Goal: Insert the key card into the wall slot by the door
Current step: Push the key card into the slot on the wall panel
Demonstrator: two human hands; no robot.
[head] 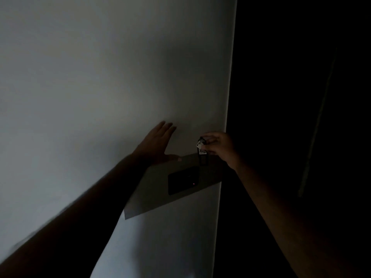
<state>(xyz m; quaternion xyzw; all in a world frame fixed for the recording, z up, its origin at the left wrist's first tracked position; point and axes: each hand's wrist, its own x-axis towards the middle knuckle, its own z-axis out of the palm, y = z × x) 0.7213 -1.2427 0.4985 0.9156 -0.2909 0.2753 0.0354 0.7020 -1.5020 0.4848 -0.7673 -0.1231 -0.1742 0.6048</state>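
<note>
Pale against the gloom, a small white tag (201, 148) and a dark loop of cord sit pinched between the fingertips (208, 141) of the right hand (220, 149). The thumb and first fingers close on that fob from the right, and the other fingers curl in behind them. Below the tag a dark, narrow strip hangs straight down, which appears to be the key card (203, 160); its lower end meets the top edge of the grey wall plate (152, 189), though the dim light hides whether it has entered anything. The right forearm runs down and to the right into shadow, in front of the black opening beside the wall's corner.

The left hand (156, 145) lies flat against the white wall (90, 77), palm to the surface. Its fingers point up and to the right, held close together, and the thumb stretches out sideways along the plate's upper edge, holding nothing. The left arm reaches in from the lower left as a dark diagonal.

On the grey plate, just under the card, sits a black rectangular unit (183, 180) with a tiny red light (193, 184) near its right side. The slot itself cannot be made out. Right of the corner everything is nearly black.
</note>
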